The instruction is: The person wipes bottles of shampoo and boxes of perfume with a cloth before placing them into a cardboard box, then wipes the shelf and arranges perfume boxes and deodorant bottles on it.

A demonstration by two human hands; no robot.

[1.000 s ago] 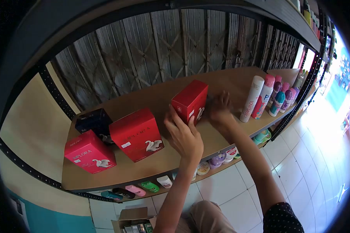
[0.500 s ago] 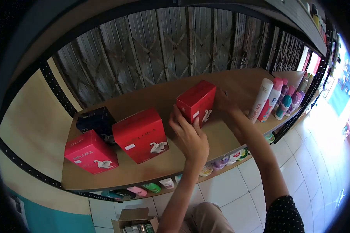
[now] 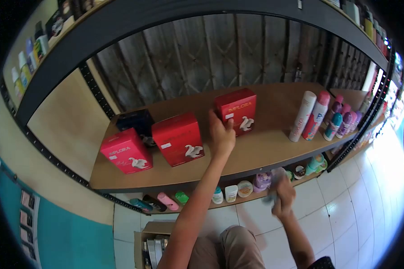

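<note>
My left hand (image 3: 223, 136) grips the left side of a red box with a swan picture (image 3: 243, 112), its thumb on the front face, on the wooden shelf (image 3: 274, 148). In front of the shelf edge my right hand (image 3: 284, 195) is closed round a blurred greyish object (image 3: 274, 190) that I cannot make out. Left of my left hand stand a larger red swan box (image 3: 179, 141), a pink swan box (image 3: 128, 152) and a dark blue box (image 3: 137, 125) behind it.
Spray cans (image 3: 316, 115) and several small bottles (image 3: 339, 125) stand at the shelf's right end. Tubs and bottles (image 3: 245, 188) line the lower shelf. An open carton (image 3: 139, 251) sits on the floor near my knees. A metal folding gate (image 3: 188, 62) rises behind.
My right hand has come down and away from behind the red box to below the shelf edge, with a greyish object now in it. The red box faces front more. The view has shifted.
</note>
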